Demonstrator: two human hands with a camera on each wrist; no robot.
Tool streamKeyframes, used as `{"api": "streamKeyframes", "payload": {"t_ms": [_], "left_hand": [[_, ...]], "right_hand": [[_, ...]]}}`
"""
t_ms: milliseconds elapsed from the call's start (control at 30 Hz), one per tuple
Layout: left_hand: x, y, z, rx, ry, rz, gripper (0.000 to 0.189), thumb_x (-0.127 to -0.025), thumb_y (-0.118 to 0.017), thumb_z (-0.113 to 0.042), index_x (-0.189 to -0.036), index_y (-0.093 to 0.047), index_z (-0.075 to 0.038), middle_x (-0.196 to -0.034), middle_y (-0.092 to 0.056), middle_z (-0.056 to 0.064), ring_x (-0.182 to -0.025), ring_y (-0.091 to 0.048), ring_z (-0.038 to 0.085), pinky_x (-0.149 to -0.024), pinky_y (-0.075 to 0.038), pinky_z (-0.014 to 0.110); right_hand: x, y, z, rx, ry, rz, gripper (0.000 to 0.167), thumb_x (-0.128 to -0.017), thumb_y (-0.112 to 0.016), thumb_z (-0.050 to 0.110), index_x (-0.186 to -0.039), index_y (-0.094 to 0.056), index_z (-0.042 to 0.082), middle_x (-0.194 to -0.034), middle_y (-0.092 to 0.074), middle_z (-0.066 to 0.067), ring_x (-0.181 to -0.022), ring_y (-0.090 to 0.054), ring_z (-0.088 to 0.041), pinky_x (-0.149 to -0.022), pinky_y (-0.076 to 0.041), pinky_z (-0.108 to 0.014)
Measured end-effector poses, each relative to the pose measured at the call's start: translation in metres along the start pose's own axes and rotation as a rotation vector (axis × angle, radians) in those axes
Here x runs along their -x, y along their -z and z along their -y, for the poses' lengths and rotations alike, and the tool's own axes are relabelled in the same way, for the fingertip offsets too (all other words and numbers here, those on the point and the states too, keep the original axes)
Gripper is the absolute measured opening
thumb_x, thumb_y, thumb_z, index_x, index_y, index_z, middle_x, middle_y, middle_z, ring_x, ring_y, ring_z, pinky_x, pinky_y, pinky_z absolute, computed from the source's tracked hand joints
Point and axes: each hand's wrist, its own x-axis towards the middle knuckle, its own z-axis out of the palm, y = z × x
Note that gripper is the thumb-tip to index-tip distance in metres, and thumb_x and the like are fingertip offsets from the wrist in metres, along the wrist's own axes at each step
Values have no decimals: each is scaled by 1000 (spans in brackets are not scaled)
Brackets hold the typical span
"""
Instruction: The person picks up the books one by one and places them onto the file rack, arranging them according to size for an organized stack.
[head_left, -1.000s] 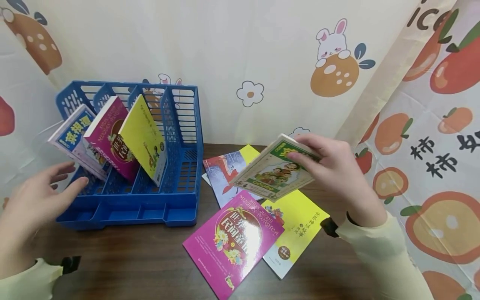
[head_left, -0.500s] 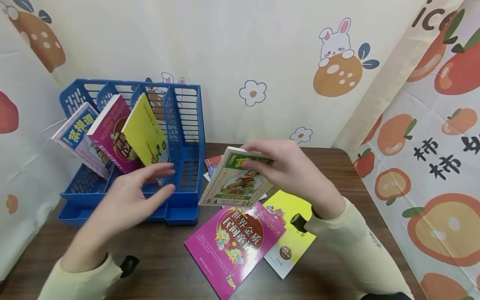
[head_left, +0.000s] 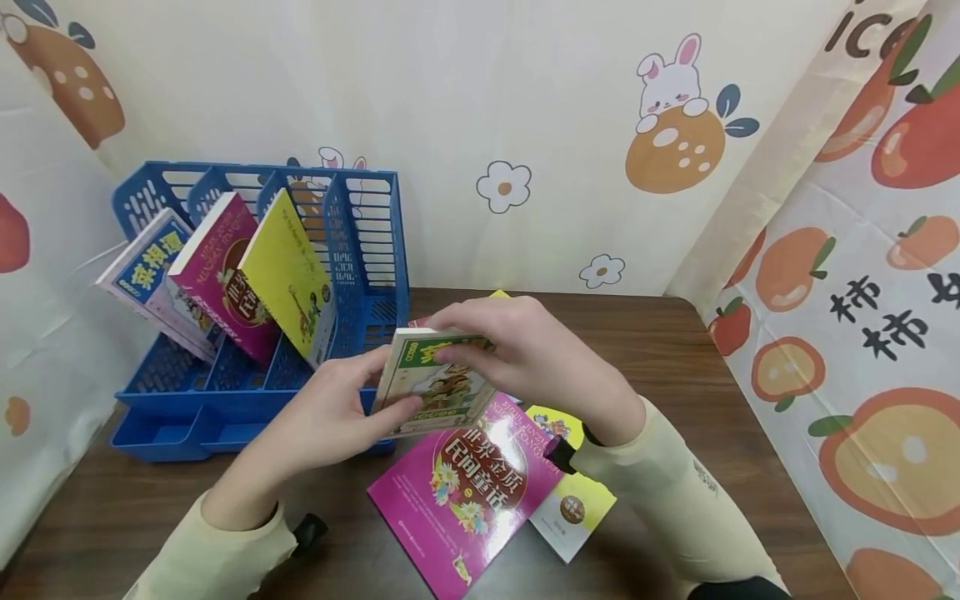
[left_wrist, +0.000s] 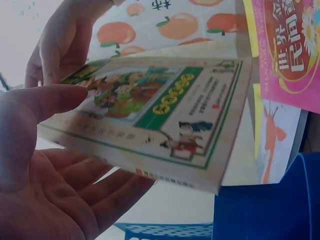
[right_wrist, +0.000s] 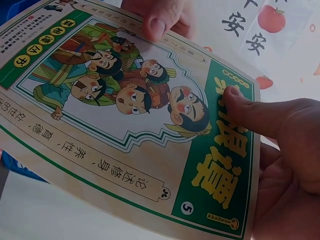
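Note:
A green-and-cream picture book (head_left: 438,387) is held up over the table between both hands. My right hand (head_left: 517,358) grips its top edge, thumb on the front cover and fingers behind. At the book's left side, my left hand (head_left: 337,408) holds the lower part, its thumb lying on the cover. In the left wrist view the fingers (left_wrist: 115,195) of that hand spread beneath the book (left_wrist: 150,115). The right wrist view shows the cover (right_wrist: 125,95) with cartoon figures. Below the book lies a magenta book (head_left: 465,492), partly over a yellow book (head_left: 577,508).
To the left stands a blue file rack (head_left: 367,250) with several slots. A pale book (head_left: 157,275), a thick magenta book (head_left: 232,283) and a yellow book (head_left: 292,283) lean in it; its right slot shows no book. Printed cloth (head_left: 555,100) hangs behind the table (head_left: 645,350).
My right hand has carried the green-and-cream book left and slightly down, towards the rack. My left hand has moved right from beside the rack and taken hold of the book's left side.

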Motion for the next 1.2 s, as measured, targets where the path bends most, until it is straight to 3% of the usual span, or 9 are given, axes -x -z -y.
{"api": "streamKeyframes", "payload": {"t_ms": [300,667,867,1000,1100,1200], "left_hand": [[-2,-5,0,92,19,53,46,-104,-77,-11,-148,-65,-9,-134,-77,12,-114,-79,28,-91,-66,37],[2,-6,5,69,-13,26,40,-105,-73,-6,-145,-69,-6,-130,-78,14,-115,-78,32,-89,-66,45],[11,4,9,127,26,-20,38,-106,-73,-7,-144,-70,-5,-134,-76,16,-116,-77,35,-87,-66,45],[20,18,8,113,29,-77,40,-108,-69,-6,-148,-67,-6,-137,-75,16,-117,-77,37,-87,-66,48],[28,30,8,77,38,-136,40,-109,-68,-7,-149,-66,-7,-136,-75,16,-115,-77,35,-85,-67,47],[36,44,9,38,62,-203,40,-109,-68,-8,-149,-66,-9,-133,-77,15,-112,-79,24,-82,-67,39]], "right_hand": [[-9,-12,-2,8,60,13,27,-99,-83,11,-126,-78,7,-117,-81,-1,-104,-76,-8,-87,-60,-20],[-7,-15,-11,37,30,-4,31,-96,-86,13,-125,-78,7,-119,-81,-3,-104,-76,-11,-85,-61,-20],[2,-12,-33,-36,-77,-51,33,-93,-90,16,-123,-78,10,-111,-80,2,-92,-70,-7,-76,-64,-24],[7,-16,-48,-90,-178,-76,35,-93,-91,19,-123,-74,11,-104,-78,5,-87,-69,-8,-73,-64,-29],[9,-25,-57,-112,-272,-79,37,-95,-89,22,-125,-72,11,-103,-76,5,-90,-72,-11,-75,-64,-30],[8,-41,-64,-126,-370,-51,41,-97,-87,26,-132,-70,10,-114,-75,0,-102,-72,-17,-81,-64,-31]]}}
